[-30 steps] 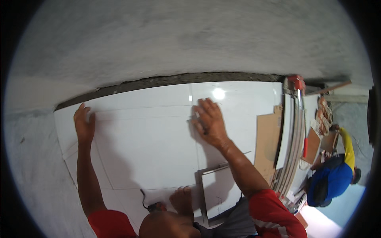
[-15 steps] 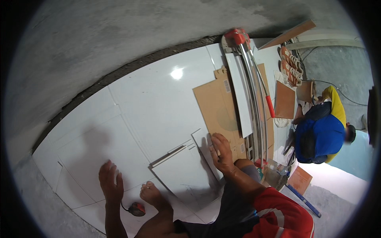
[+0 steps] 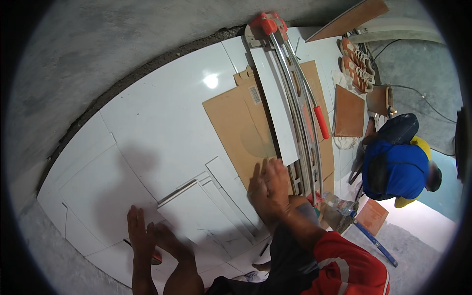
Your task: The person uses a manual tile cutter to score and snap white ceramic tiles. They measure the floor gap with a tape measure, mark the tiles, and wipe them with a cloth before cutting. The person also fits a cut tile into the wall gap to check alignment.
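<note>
My left hand (image 3: 139,231) is over the white tiled floor with its fingers stretched out and nothing in it, near my bare foot (image 3: 167,241). A red and black tape measure (image 3: 156,257) shows partly behind that wrist. My right hand (image 3: 270,189) hangs empty, fingers extended, above the cardboard sheet (image 3: 231,120), close to the near end of a white tile strip (image 3: 279,105). This strip lies along the rail of a manual tile cutter (image 3: 297,93) with a red handle (image 3: 320,123). Stacked white cut tiles (image 3: 201,209) and a narrow white piece (image 3: 226,182) lie between my hands.
A co-worker in a blue and yellow top (image 3: 396,167) crouches at the right. Brown tiles (image 3: 349,112), orange shoes (image 3: 356,66), a plastic bottle (image 3: 339,204) and a blue spirit level (image 3: 375,243) surround the cutter's right side. A grey wall (image 3: 123,54) borders the floor.
My view has shifted, so the cutter and tiles sit further left. My right hand has moved off the narrow tile piece to above the cardboard. My foot is now beside my left hand.
</note>
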The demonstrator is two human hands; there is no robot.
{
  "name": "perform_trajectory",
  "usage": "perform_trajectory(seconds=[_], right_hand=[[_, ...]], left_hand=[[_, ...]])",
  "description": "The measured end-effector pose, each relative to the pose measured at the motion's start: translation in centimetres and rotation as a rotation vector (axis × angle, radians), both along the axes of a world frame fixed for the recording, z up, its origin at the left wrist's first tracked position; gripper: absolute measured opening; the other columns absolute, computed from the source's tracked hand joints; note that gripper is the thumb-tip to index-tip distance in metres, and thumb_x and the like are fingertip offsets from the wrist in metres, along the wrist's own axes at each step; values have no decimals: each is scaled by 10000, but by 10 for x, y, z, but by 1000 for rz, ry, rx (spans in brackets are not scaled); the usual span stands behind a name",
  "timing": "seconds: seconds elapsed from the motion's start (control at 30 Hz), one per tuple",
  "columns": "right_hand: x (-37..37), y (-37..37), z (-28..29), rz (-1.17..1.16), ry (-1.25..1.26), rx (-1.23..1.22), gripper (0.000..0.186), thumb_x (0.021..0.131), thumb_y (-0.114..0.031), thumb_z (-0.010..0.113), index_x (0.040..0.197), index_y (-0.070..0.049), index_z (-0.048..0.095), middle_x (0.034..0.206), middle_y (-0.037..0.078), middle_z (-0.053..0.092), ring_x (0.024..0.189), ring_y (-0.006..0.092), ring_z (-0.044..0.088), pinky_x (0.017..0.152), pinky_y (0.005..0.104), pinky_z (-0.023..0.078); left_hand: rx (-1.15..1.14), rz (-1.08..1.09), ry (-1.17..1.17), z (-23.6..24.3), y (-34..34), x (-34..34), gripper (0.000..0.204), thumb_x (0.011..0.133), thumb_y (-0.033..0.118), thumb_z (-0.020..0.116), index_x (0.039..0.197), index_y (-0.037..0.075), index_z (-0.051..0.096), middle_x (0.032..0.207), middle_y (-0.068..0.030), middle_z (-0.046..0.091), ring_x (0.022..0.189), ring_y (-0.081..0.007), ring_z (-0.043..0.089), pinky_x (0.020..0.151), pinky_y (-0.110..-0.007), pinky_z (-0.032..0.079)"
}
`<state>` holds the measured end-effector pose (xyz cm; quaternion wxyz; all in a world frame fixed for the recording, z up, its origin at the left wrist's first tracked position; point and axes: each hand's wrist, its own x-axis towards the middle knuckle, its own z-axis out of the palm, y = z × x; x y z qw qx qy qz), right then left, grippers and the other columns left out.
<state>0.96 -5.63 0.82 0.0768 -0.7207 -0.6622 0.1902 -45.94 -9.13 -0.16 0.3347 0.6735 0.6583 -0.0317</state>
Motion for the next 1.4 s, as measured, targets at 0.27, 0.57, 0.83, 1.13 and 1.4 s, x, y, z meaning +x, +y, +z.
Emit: perform_trajectory(seconds=[0.27,0.57,0.83,1.13,1.4], right_hand=[[48,56,-35,-183,-213,88,755,882,-238,733,1509,-13,377,1519,319,359,1398,512,344,1127,592,286],[54,77,-21,-232,-276,44,801,842,-202,779,1520,-50,380,1419,298,483,1280,481,481,1042,540,403],[56,73,-15,-188,-152,60,842,767,-247,839,1467,-54,414,1251,314,491,1160,443,502,975,519,424],[68,32,-21,-193,25,284,802,717,-215,844,1409,-11,494,1210,305,478,1121,443,471,975,512,416],[41,-60,-17,-170,237,202,747,752,-217,817,1403,-12,516,1254,295,470,1172,441,456,991,518,420]], left_hand=[[-65,-58,38,5,6,5,599,926,167,634,1463,-13,442,1609,-264,300,1463,-477,314,1172,-553,311],[60,-56,105,-5,-12,12,641,905,148,692,1467,-19,435,1598,-284,302,1465,-462,322,1171,-536,325],[78,-8,147,-1,-9,21,604,905,134,710,1438,-29,477,1575,-296,340,1438,-451,368,1163,-479,363],[298,50,168,94,26,77,560,956,127,668,1469,18,473,1607,-225,338,1465,-386,365,1178,-457,354],[340,2,15,190,41,185,563,928,146,711,1443,31,514,1513,-224,487,1409,-355,471,1131,-423,413]])
